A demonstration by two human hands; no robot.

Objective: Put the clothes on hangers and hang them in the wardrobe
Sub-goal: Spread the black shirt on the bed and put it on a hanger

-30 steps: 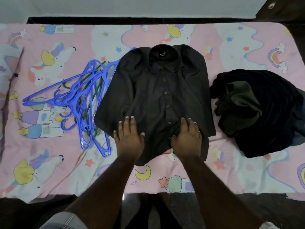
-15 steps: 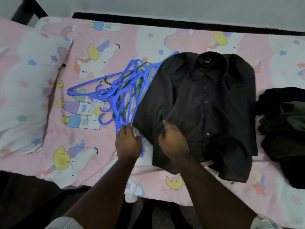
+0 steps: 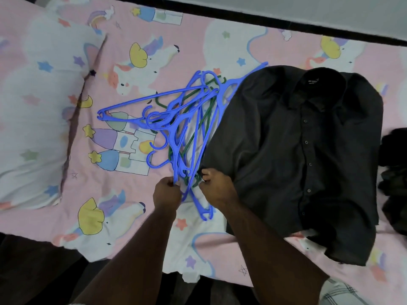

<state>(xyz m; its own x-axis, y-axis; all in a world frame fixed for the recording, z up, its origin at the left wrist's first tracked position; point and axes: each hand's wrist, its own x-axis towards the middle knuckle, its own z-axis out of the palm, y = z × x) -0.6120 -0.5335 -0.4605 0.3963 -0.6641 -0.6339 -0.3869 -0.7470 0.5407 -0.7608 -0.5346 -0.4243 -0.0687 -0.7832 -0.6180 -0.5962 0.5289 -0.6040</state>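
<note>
Now your left hand [image 3: 166,193] is curled round a blue hanger's end, and your right hand [image 3: 217,189] pinches into the hangers [image 3: 176,128] just beside it — you're picking one hanger out, by my reading. Next you need to free it; the pile fans away from your fingers, blue and green hooks interlocked, likely to snag. Touching your right hand lies the shirt [image 3: 297,155], over the pile's edge — more clothes [image 3: 395,172] beyond it.

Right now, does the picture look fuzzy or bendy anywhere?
In the head view the hangers and shirt look fairly sharp; both hands, left hand and right hand, are slightly soft; the bed edge at the top slants from the wide lens; light is even, no glare.
</note>
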